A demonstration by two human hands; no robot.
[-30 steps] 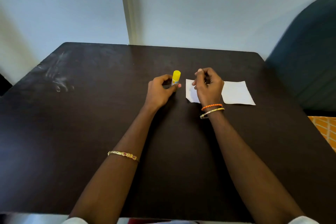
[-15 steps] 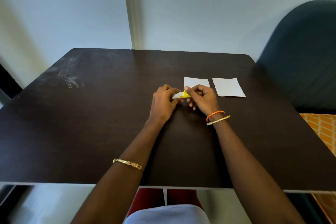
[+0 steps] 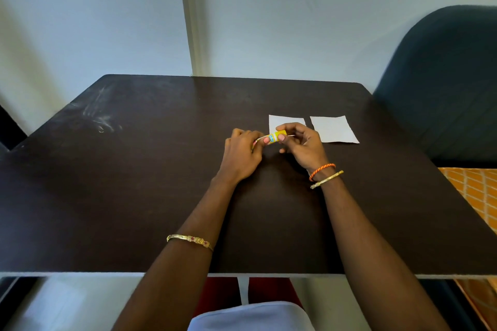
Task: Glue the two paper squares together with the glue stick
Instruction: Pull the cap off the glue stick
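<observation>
- Both forearms reach forward, converging toward centre.
- Left hand (image 3: 242, 153): knuckles up, fingers curled closed, thumb and forefinger pinching at the tip.
- Right hand (image 3: 302, 142): palm turned inward, thumb and fingers pinched closed, facing the left hand.
- Hands nearly touching, fingertips meeting.
- Bangle on each forearm; a braided band on the right wrist.
</observation>
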